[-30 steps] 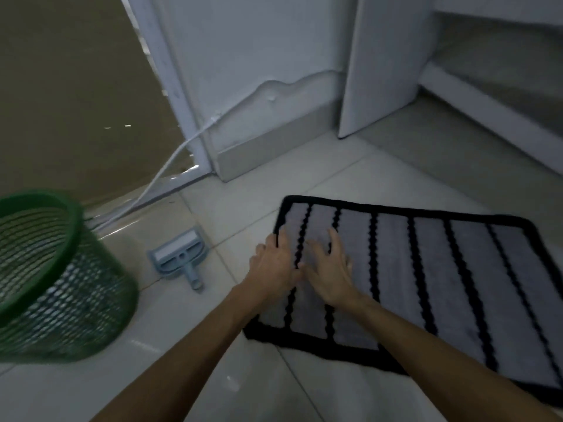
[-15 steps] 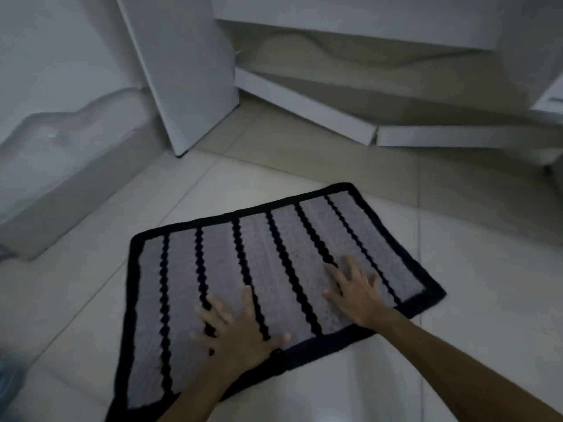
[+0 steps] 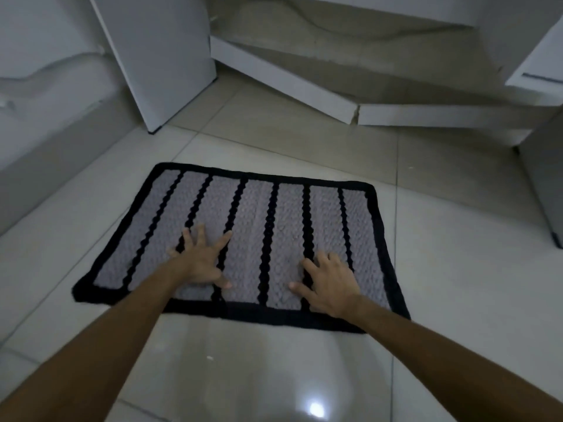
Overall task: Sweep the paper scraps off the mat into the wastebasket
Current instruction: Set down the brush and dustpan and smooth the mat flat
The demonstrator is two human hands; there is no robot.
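Observation:
A grey mat [image 3: 286, 214] with black stripes and a black border lies flat on the tiled floor in the middle of the head view. My left hand [image 3: 199, 261] rests palm-down on its near left part, fingers spread, holding nothing. Pressed flat on the near right part is my right hand [image 3: 330, 283], fingers apart and empty. I see no paper scraps on the mat. The wastebasket is out of view.
A white door panel [image 3: 161, 56] stands behind the mat at the upper left. White baseboards [image 3: 304, 86] and a raised step run along the back. A white cabinet edge [image 3: 545, 190] stands at the right. Glossy floor tiles [image 3: 259, 376] lie in front of me.
The view swung right: the green wastebasket and the blue brush on the left left the frame. Both hands slid apart across the mat, now resting on its near left and near right parts.

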